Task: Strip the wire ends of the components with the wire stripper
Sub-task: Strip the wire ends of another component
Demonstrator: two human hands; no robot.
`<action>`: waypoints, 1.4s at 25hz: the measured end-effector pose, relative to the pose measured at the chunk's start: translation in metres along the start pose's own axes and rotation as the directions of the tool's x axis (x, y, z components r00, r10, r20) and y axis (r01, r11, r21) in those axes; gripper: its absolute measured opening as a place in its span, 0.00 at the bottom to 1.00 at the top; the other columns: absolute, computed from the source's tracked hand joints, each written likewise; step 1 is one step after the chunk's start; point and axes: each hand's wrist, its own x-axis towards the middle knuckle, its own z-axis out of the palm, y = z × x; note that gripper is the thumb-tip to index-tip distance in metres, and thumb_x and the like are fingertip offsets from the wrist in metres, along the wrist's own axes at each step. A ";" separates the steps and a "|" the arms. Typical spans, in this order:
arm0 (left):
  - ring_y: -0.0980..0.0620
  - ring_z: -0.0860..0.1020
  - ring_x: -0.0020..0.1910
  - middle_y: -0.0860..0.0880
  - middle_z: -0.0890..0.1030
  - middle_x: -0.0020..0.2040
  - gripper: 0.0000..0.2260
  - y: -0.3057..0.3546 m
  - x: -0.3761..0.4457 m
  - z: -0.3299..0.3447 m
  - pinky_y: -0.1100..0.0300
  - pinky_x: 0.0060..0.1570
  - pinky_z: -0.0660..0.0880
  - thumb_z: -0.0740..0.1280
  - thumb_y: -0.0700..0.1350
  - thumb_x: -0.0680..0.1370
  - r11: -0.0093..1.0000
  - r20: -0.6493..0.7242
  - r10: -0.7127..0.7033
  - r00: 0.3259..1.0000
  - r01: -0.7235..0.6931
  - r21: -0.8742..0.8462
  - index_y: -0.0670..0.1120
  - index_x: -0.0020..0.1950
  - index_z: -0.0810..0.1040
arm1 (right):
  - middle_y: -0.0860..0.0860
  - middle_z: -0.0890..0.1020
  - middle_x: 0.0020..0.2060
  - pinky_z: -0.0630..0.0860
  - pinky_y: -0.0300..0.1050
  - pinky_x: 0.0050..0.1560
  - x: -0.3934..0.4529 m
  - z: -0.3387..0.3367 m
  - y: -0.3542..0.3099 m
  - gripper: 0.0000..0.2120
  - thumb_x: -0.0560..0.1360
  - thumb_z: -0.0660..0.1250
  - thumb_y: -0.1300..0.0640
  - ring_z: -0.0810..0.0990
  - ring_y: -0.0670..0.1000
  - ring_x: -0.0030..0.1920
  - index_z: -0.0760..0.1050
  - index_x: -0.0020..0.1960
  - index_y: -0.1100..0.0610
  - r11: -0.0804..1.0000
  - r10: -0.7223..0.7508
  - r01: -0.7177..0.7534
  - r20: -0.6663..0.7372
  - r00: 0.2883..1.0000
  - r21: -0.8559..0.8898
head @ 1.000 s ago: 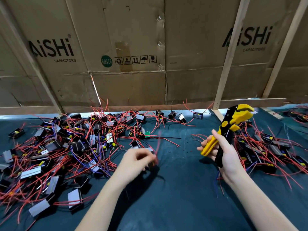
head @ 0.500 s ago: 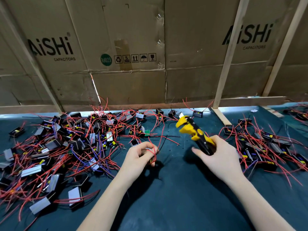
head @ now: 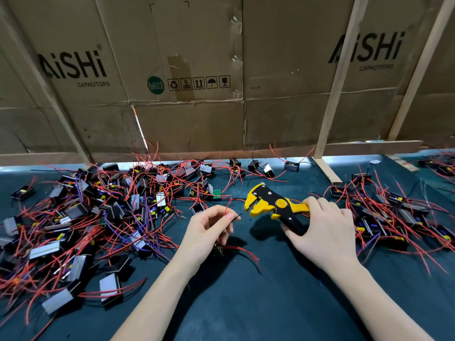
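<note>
My right hand (head: pixel 325 232) grips the handles of the yellow and black wire stripper (head: pixel 273 205), whose jaws point left and stand slightly apart. My left hand (head: pixel 206 232) pinches a thin black wire end (head: pixel 236 216) between thumb and forefinger. The wire tip points at the jaws, a short gap away. A red wire (head: pixel 227 207) rises by the fingers. The component (head: pixel 218 251) these wires belong to hangs below my left palm, mostly hidden, with more red wires (head: pixel 242 251) trailing right.
A large heap of components with red and purple wires (head: pixel 81 225) covers the left of the dark green table (head: pixel 246 303). A second heap (head: pixel 398 217) lies at the right. Cardboard walls (head: pixel 187 119) and wooden battens (head: pixel 337 94) close the far edge.
My right hand has lowered the stripper and turned it so the jaws face left at the wire. My left hand has shifted right, now holding out the black wire end.
</note>
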 end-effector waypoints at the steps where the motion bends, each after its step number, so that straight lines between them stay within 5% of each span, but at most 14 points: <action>1: 0.54 0.66 0.28 0.47 0.73 0.33 0.08 -0.001 0.000 0.000 0.66 0.31 0.64 0.66 0.44 0.80 1.000 0.010 0.009 1.000 -0.008 -0.024 0.45 0.46 0.83 | 0.51 0.77 0.39 0.66 0.52 0.45 0.000 0.000 0.000 0.26 0.62 0.75 0.38 0.77 0.59 0.42 0.76 0.48 0.57 1.000 -0.001 0.001 0.003 1.000 -0.002; 7: 0.53 0.56 0.28 0.43 0.67 0.36 0.11 0.000 0.000 0.006 0.64 0.24 0.54 0.69 0.53 0.75 0.995 -0.072 -0.041 0.997 0.035 -0.092 0.48 0.37 0.81 | 0.52 0.77 0.38 0.67 0.53 0.47 -0.003 0.001 -0.007 0.27 0.62 0.75 0.39 0.77 0.59 0.43 0.76 0.48 0.59 0.999 -0.025 0.026 -0.014 1.000 0.022; 12: 0.57 0.58 0.21 0.55 0.65 0.24 0.13 -0.006 -0.001 0.007 0.69 0.22 0.57 0.64 0.44 0.81 0.997 -0.139 -0.031 0.990 0.040 0.061 0.45 0.37 0.76 | 0.52 0.76 0.37 0.68 0.53 0.47 -0.005 0.003 -0.014 0.26 0.63 0.74 0.38 0.77 0.59 0.41 0.75 0.45 0.59 0.999 -0.023 0.024 -0.050 0.998 0.021; 25: 0.56 0.59 0.20 0.52 0.66 0.22 0.12 -0.005 -0.002 0.014 0.68 0.22 0.57 0.62 0.42 0.82 0.998 -0.137 -0.026 0.990 0.035 0.061 0.43 0.40 0.74 | 0.50 0.78 0.31 0.68 0.49 0.40 -0.007 -0.002 -0.020 0.23 0.61 0.77 0.39 0.79 0.57 0.33 0.74 0.38 0.57 0.999 -0.046 0.046 -0.028 0.999 0.008; 35: 0.53 0.65 0.28 0.47 0.71 0.36 0.05 0.006 -0.002 0.011 0.63 0.27 0.60 0.59 0.37 0.82 0.996 0.018 0.004 1.000 -0.002 -0.094 0.41 0.48 0.71 | 0.51 0.79 0.28 0.63 0.43 0.33 -0.001 -0.006 -0.013 0.22 0.66 0.70 0.33 0.80 0.59 0.36 0.78 0.35 0.52 0.995 0.104 -0.104 0.101 0.989 -0.006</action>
